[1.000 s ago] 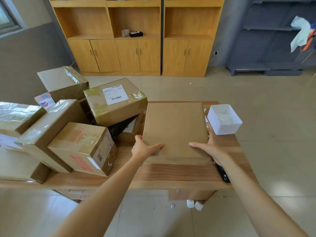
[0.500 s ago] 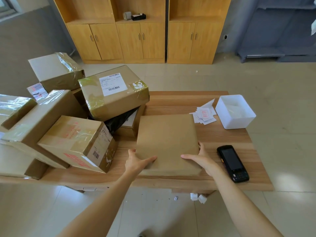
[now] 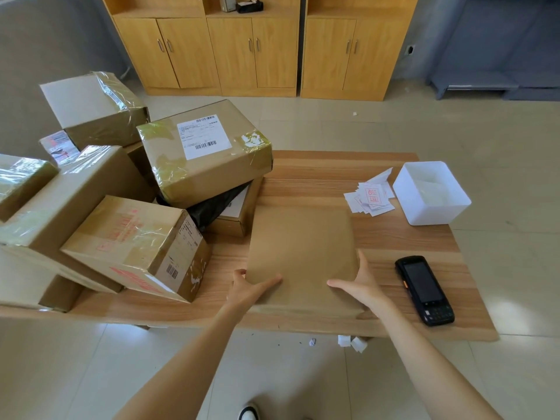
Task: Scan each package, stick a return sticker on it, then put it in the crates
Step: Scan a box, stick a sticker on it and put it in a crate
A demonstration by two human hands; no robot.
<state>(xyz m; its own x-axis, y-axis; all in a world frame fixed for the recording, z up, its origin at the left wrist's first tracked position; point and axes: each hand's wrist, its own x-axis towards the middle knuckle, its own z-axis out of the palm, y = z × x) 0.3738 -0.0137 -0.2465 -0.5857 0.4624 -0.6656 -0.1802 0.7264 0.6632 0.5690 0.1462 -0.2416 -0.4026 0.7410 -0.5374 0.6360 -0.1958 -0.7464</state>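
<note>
A flat brown package [image 3: 301, 250] lies on the wooden table [image 3: 333, 177] near its front edge. My left hand [image 3: 250, 291] grips its near left corner, thumb on top. My right hand [image 3: 359, 286] grips its near right corner, thumb on top and fingers up the right side. A black handheld scanner [image 3: 424, 289] lies on the table right of the package. A loose pile of white return stickers [image 3: 371, 197] with red print sits at the back right.
Several taped cardboard boxes [image 3: 136, 244] are stacked on the table's left half, one bearing a white shipping label [image 3: 203, 136]. A white plastic bin [image 3: 431, 192] stands at the right rear corner. Wooden cabinets [image 3: 257, 47] line the far wall. Paper scraps [image 3: 353, 342] lie on the floor.
The package came down from a raised position and toward the table's front edge, both hands still on it. That uncovered the scanner and the stickers. The camera tilted downward.
</note>
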